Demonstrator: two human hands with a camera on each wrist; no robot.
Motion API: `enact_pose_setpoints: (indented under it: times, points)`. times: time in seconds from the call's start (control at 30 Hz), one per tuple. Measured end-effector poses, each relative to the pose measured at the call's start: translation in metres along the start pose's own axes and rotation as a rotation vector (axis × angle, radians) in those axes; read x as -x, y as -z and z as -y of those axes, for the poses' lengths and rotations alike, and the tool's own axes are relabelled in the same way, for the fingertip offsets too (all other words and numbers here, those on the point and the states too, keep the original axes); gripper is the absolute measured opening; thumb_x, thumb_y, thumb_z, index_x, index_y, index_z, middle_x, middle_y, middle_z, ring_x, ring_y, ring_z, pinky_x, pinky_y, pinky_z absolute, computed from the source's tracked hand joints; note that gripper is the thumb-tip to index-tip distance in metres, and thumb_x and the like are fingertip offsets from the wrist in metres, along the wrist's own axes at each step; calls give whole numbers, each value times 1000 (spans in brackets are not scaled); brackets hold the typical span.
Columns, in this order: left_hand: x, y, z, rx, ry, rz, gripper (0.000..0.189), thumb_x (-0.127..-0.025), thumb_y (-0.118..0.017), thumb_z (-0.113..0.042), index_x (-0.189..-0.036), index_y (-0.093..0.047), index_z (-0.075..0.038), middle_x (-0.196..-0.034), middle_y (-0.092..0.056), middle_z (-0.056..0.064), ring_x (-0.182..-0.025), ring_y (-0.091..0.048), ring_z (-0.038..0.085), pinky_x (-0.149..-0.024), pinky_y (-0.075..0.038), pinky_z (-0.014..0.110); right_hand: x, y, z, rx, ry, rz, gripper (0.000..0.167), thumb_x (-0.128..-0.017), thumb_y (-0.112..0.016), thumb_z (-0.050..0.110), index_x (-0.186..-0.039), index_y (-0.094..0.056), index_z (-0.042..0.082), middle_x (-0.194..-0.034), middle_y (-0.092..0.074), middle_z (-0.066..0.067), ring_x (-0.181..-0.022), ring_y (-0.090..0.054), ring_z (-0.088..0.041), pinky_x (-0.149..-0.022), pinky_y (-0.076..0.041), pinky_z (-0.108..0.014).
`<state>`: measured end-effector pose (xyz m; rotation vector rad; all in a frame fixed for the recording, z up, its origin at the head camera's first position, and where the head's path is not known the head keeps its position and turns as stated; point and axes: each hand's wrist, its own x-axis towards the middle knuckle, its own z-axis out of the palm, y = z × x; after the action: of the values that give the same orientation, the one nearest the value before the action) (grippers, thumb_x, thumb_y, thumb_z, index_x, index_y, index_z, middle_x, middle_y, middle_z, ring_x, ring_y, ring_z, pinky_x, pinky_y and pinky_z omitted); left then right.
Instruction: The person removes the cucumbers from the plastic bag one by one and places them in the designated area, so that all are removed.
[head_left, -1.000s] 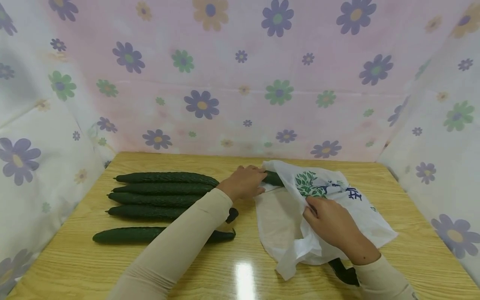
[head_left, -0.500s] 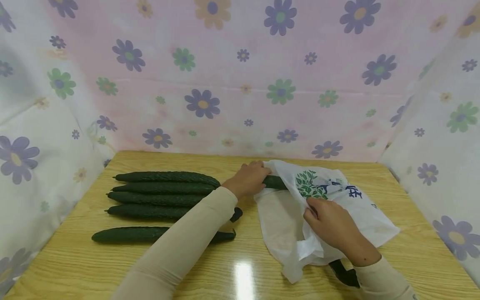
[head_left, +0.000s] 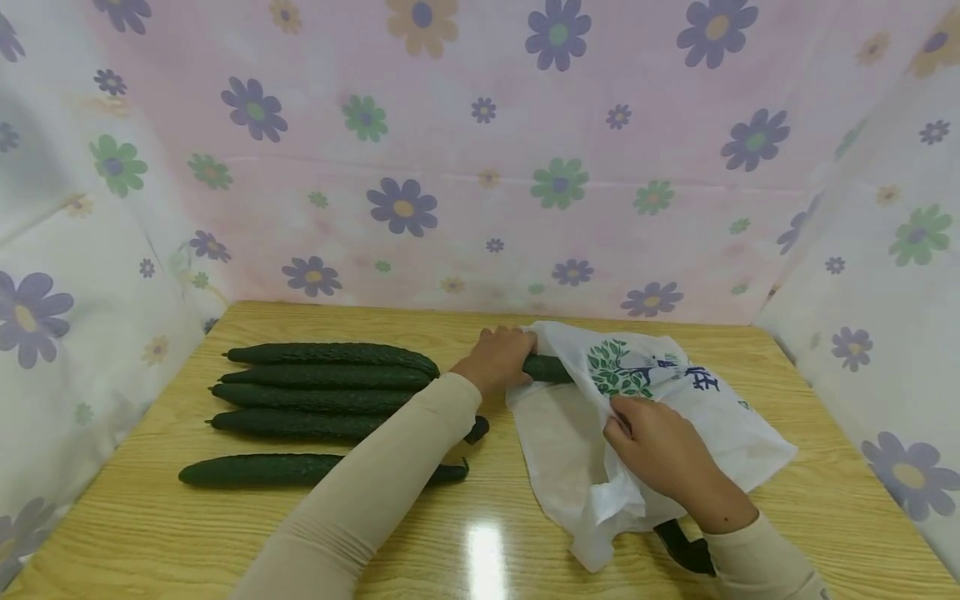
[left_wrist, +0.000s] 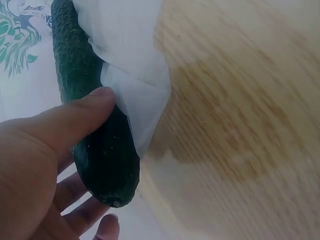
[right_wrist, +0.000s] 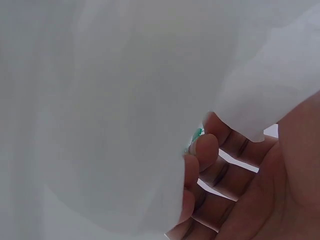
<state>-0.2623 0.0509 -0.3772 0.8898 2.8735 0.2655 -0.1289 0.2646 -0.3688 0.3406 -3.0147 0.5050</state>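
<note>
My left hand point(head_left: 497, 360) grips a dark green cucumber point(left_wrist: 82, 75) near its blunt end, thumb on one side and fingers on the other. The far part of that cucumber lies inside the mouth of a white plastic bag point(head_left: 720, 425) printed with a green tree. With curled fingers my right hand point(head_left: 663, 446) pinches the upper edge of the bag's mouth and holds it up. In the right wrist view the white film fills most of the frame beside the right hand's fingers point(right_wrist: 220, 170). How far the cucumber reaches inside is hidden.
Several cucumbers point(head_left: 300, 398) lie side by side at the left of the wooden table point(head_left: 420, 550), partly behind the left sleeve. One cucumber point(head_left: 255, 471) lies apart, nearer the front. A dark curved object point(head_left: 686, 550) shows below the bag by the right wrist. Floral cloth point(head_left: 450, 275) surrounds the table.
Over the last second my left hand has shifted slightly, and more of the cucumber shows between it and the bag. The bag's lower handle has sagged a little. My right hand keeps its hold.
</note>
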Motion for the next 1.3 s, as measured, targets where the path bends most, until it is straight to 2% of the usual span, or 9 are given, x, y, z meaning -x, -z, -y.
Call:
enact_pose_setpoints:
  times: [0.17,0.37,0.6,0.8,1.0,1.3]
  points:
    - [1,0,0,22,10,1,41,-92,-75,-30,-127,-60,-15,-126,-67,2,-115,-62,26,-106,-40,50,-1,-2,-1,-2,4,-7,30,-94,-52,13,-66,-41,17,-61,-36,3,-53,-35,-11,-49,-28,-25]
    - [0,0,1,56,20,19,50,-94,-72,-30,-138,-55,-13,-138,-60,3,-125,-59,27,-110,-40,51,-1,-2,-1,-2,3,-5,30,-94,-52,13,-67,-41,17,-61,-36,3,-53,-35,-11,-49,-28,-25]
    - [3,5,3,57,18,42,45,-99,-64,-32,-139,-55,-13,-137,-55,9,-120,-61,24,-106,-47,43,-1,-2,-1,0,2,-7,29,-93,-52,13,-67,-41,17,-60,-35,4,-52,-35,-11,-50,-29,-25]
    - [6,10,3,50,40,78,50,-102,-58,-34,-145,-47,-12,-145,-52,10,-127,-58,27,-109,-44,48,-2,-2,-1,-10,-3,-3,29,-94,-51,12,-67,-42,17,-61,-34,4,-53,-34,-11,-50,-28,-24]
    - [6,9,5,28,19,66,53,-105,-51,-35,-150,-39,-9,-152,-47,11,-138,-49,29,-112,-41,49,-2,-2,-1,-17,-15,-15,29,-94,-51,11,-67,-41,16,-61,-33,4,-53,-34,-11,-51,-28,-25]
    - [7,16,11,73,-12,61,47,-106,-50,-35,-146,-42,-12,-145,-51,10,-133,-52,29,-110,-42,50,-2,-1,-2,-25,-22,-30,25,-94,-51,11,-69,-47,16,-61,-35,4,-54,-38,-12,-51,-30,-26]
